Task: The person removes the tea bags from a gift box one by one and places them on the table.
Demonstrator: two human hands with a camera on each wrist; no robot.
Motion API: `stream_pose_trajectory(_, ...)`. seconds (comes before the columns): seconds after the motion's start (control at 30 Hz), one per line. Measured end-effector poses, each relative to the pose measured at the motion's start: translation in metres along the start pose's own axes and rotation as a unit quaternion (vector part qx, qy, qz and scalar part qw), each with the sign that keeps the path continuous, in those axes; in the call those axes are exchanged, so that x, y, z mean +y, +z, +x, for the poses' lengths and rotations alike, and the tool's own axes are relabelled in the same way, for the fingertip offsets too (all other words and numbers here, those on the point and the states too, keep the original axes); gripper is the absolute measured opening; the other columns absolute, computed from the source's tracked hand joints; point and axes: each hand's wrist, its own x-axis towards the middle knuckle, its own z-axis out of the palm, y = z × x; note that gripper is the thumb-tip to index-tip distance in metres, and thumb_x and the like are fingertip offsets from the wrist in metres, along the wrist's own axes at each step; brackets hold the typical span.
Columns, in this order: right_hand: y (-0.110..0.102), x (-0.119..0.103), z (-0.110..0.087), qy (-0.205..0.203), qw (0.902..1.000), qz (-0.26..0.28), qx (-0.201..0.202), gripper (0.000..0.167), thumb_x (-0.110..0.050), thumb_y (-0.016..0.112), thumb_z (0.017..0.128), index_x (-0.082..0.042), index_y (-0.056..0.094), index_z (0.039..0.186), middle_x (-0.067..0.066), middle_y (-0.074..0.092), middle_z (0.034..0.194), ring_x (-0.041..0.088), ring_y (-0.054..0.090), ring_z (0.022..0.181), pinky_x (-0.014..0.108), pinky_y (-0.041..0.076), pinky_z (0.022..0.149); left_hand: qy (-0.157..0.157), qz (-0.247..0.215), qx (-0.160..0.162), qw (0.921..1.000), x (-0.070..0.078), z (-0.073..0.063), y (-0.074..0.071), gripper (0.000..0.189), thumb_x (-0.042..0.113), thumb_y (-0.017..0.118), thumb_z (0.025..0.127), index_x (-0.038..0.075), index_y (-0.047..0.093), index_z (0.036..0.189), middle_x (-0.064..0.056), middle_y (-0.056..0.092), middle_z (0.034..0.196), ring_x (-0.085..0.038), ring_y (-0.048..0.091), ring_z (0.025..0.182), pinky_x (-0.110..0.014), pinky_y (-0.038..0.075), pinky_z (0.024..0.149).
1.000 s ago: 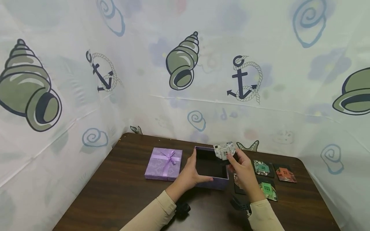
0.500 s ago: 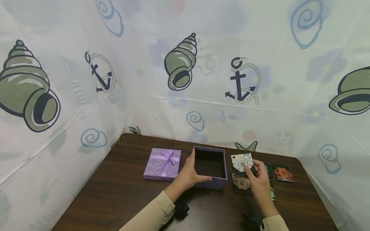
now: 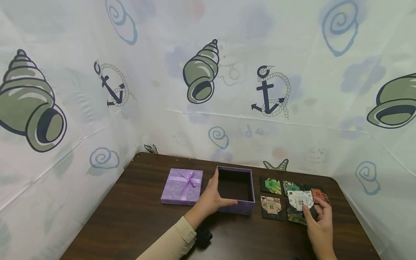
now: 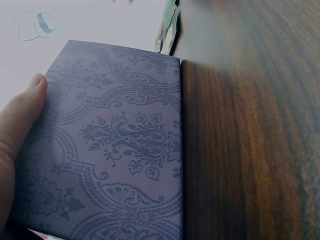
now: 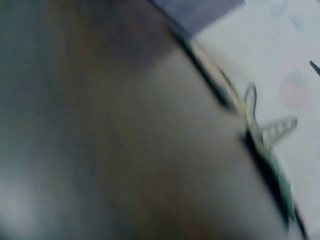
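l hand (image 3: 211, 199) grip: holds open purple box (image 3: 236, 206) | r hand (image 3: 320, 223) grip: pinches white house card (image 3: 299, 199)

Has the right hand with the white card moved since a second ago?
Yes. The right hand has carried the white card rightward, from above the open box to over the cards right of it.
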Motion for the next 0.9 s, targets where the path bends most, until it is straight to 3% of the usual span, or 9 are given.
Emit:
stream_pose_trajectory(0.13, -0.024, 0.015, 0.002, 0.044, 0.9982, -0.027, 0.029, 0.055, -0.015, 0.069, 0.108, -0.011, 0.043, 0.155, -0.015, 0.062, 0.085, 0.008, 0.04, 0.051, 0.03, 0.037, 0.049, -0.002, 0.004, -0.001, 1.0, 0.001, 0.001, -0.002, 0.154, 0.06, 0.1, 0.07, 0.028, -0.005, 0.177, -0.024, 0.015, 0.182, -0.048, 0.028, 0.165, -0.07, 0.035, 0.126)
stream_pose_trajectory(0.3, -0.054, 0.025, 0.01, 0.11, 0.9899, -0.075, 0.047, 0.049, -0.027, 0.07, 0.108, -0.017, 0.047, 0.15, -0.03, 0.059, 0.085, 0.0, 0.053, 0.068, 0.021, 0.041, 0.059, -0.003, 0.0, -0.001, 1.0, 0.001, 0.003, -0.005, 0.154, 0.06, 0.1, 0.07, 0.025, -0.004, 0.178, -0.025, 0.015, 0.181, -0.05, 0.028, 0.164, -0.071, 0.036, 0.124)
stream_pose_trajectory(0.4, -0.064, 0.027, 0.016, 0.141, 0.9837, -0.103, 0.045, 0.045, -0.031, 0.071, 0.107, -0.023, 0.049, 0.146, -0.024, 0.058, 0.081, 0.004, 0.049, 0.062, 0.025, 0.041, 0.056, -0.011, 0.0, 0.001, 0.9999, -0.002, 0.002, -0.007, 0.154, 0.062, 0.1, 0.07, 0.029, -0.005, 0.177, -0.023, 0.013, 0.182, -0.049, 0.028, 0.164, -0.072, 0.035, 0.125)
stream_pose_trajectory(0.47, -0.066, 0.028, 0.019, 0.157, 0.9797, -0.118, 0.04, 0.048, -0.032, 0.07, 0.107, -0.02, 0.049, 0.148, -0.011, 0.061, 0.083, 0.015, 0.045, 0.056, 0.032, 0.039, 0.053, -0.017, 0.0, 0.002, 0.9999, -0.004, 0.001, -0.008, 0.154, 0.063, 0.1, 0.069, 0.031, -0.006, 0.177, -0.021, 0.012, 0.183, -0.049, 0.028, 0.164, -0.071, 0.035, 0.125)
stream_pose_trajectory(0.57, -0.067, 0.028, 0.022, 0.168, 0.9708, -0.171, 0.004, 0.058, -0.035, 0.066, 0.108, -0.006, 0.046, 0.154, 0.018, 0.067, 0.107, 0.035, 0.06, 0.082, 0.044, 0.048, 0.071, -0.019, 0.0, 0.004, 0.9998, -0.005, 0.0, -0.01, 0.154, 0.063, 0.1, 0.069, 0.031, -0.005, 0.177, -0.022, 0.013, 0.182, -0.049, 0.029, 0.164, -0.072, 0.036, 0.124)
stream_pose_trajectory(0.63, -0.067, 0.03, 0.025, 0.161, 0.96, -0.228, -0.026, 0.061, -0.035, 0.064, 0.108, 0.002, 0.047, 0.153, 0.032, 0.06, 0.123, 0.049, 0.055, 0.108, 0.057, 0.044, 0.091, -0.017, -0.003, 0.005, 0.9998, -0.005, 0.0, -0.011, 0.154, 0.062, 0.1, 0.069, 0.029, -0.005, 0.177, -0.023, 0.014, 0.182, -0.05, 0.03, 0.163, -0.072, 0.036, 0.123)
stream_pose_trajectory(0.7, -0.067, 0.031, 0.027, 0.148, 0.9467, -0.282, -0.051, 0.06, -0.035, 0.063, 0.106, 0.007, 0.049, 0.148, 0.037, 0.053, 0.135, 0.058, 0.041, 0.127, 0.07, 0.034, 0.1, -0.015, -0.004, 0.007, 0.9999, -0.005, 0.0, -0.013, 0.153, 0.061, 0.1, 0.07, 0.029, -0.004, 0.177, -0.024, 0.014, 0.182, -0.05, 0.03, 0.163, -0.072, 0.036, 0.123)
stream_pose_trajectory(0.8, -0.068, 0.033, 0.03, 0.129, 0.9366, -0.319, -0.063, 0.054, -0.031, 0.064, 0.104, 0.008, 0.055, 0.14, 0.038, 0.053, 0.132, 0.062, 0.033, 0.132, 0.076, 0.026, 0.104, -0.013, -0.005, 0.01, 0.9999, -0.004, 0.001, -0.014, 0.152, 0.06, 0.1, 0.071, 0.032, -0.004, 0.177, -0.025, 0.015, 0.181, -0.05, 0.03, 0.163, -0.072, 0.037, 0.123)
stream_pose_trajectory(0.9, -0.069, 0.032, 0.03, 0.12, 0.9374, -0.321, -0.065, 0.054, -0.031, 0.064, 0.104, 0.008, 0.056, 0.139, 0.039, 0.055, 0.133, 0.061, 0.031, 0.135, 0.077, 0.024, 0.105, -0.008, -0.006, 0.012, 0.9999, -0.005, 0.002, -0.014, 0.151, 0.059, 0.1, 0.071, 0.032, -0.003, 0.177, -0.026, 0.016, 0.181, -0.051, 0.032, 0.162, -0.073, 0.038, 0.122)
